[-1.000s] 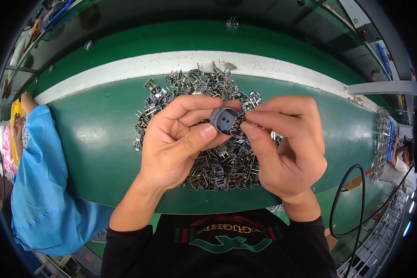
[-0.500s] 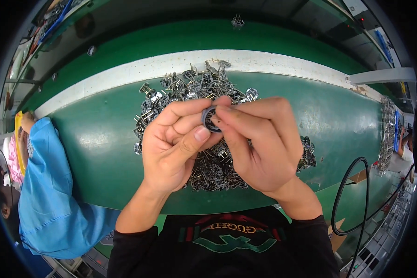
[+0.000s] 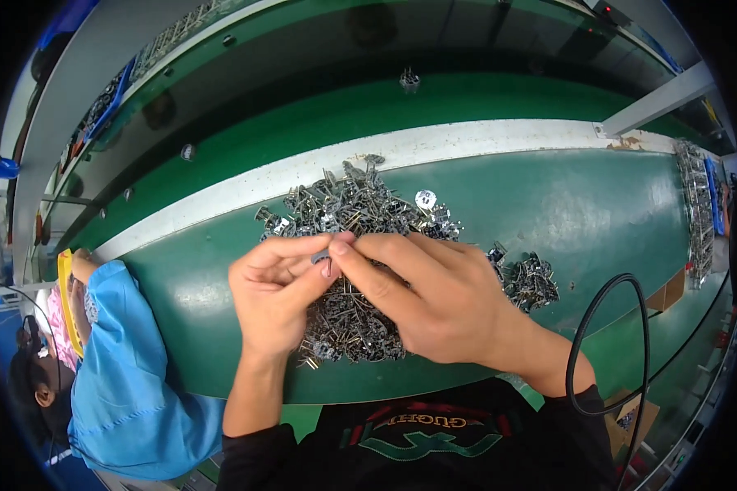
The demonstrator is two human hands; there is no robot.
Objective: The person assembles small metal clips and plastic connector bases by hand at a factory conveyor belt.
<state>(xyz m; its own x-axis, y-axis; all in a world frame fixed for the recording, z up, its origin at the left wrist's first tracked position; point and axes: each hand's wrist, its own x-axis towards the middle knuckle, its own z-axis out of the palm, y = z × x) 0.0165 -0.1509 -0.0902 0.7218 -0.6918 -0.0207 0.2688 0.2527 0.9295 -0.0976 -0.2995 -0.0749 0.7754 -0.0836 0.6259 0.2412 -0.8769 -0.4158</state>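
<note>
The grey piece's visible edge slants up rightward, pinched in our left hand; we can't tell if our right hand grips it

my left hand: I'm pinching, thumb below forefinger | my right hand: I'm pointing leftward, fingertips meeting left's

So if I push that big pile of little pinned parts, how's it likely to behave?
The pile would probably shift in clumps, since many pins look tangled. They look thin, so might bend. The pale round piece, exposed at the edge, could slide away separately.
</note>
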